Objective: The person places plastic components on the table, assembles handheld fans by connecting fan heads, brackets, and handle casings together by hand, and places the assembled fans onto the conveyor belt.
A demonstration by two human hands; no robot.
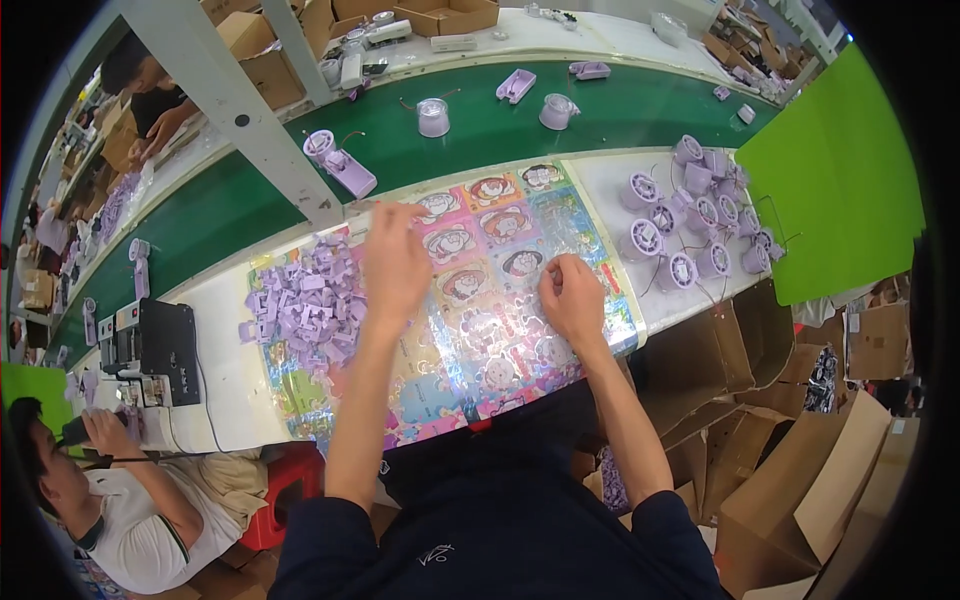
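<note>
My left hand (398,258) is stretched over the mat beside the pile of small lilac plastic parts (308,305). Its fingers reach toward the green belt and look extended, with nothing visible in them. My right hand (575,303) rests low over the right part of the colourful cartoon-printed mat (425,395), fingers curled in. Whatever it may hold is hidden by the fingers. On the belt's near edge, beyond my left hand, lies a lilac handheld-fan-like assembly (340,165) with a round head and a thin wire.
Lilac round housings with wires (680,270) cluster on the white table at right, before a green panel (830,180). Several lilac parts ride the green conveyor belt (390,150). A metal post (240,120) rises at left. Cardboard boxes (790,480) stand lower right; a co-worker (140,500) sits lower left.
</note>
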